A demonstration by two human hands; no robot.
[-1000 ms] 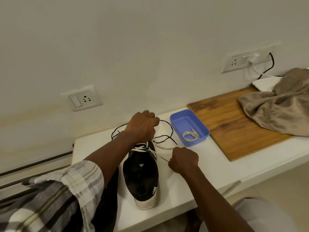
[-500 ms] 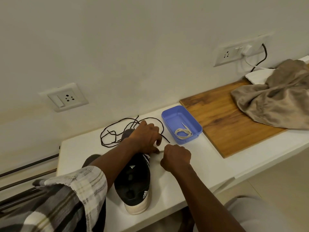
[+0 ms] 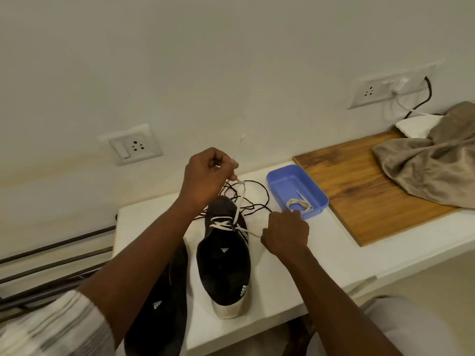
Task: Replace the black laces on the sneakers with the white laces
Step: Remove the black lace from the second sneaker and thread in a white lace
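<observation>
A black sneaker (image 3: 223,263) with a white sole stands on the white table (image 3: 334,255), toe toward the wall. A white lace (image 3: 224,224) crosses its eyelets. My left hand (image 3: 205,176) is raised above the toe and pinches one end of this lace, pulled up taut. My right hand (image 3: 285,233) grips the other end just right of the shoe. A second black sneaker (image 3: 160,301) lies to the left, partly under my left forearm. Loose black laces (image 3: 253,201) sprawl behind the shoe. Another white lace (image 3: 299,204) lies coiled in a blue tray (image 3: 282,179).
A wooden board (image 3: 359,191) lies right of the tray with a brown cloth (image 3: 431,160) bunched on it. Wall sockets (image 3: 131,147) sit behind the table, and a cable hangs from the right socket (image 3: 380,91). Dark rails (image 3: 51,255) run at the left.
My left hand has lifted from the shoe's tongue and pulled the white lace end upward. My right hand moved a little to the right, drawing its end taut.
</observation>
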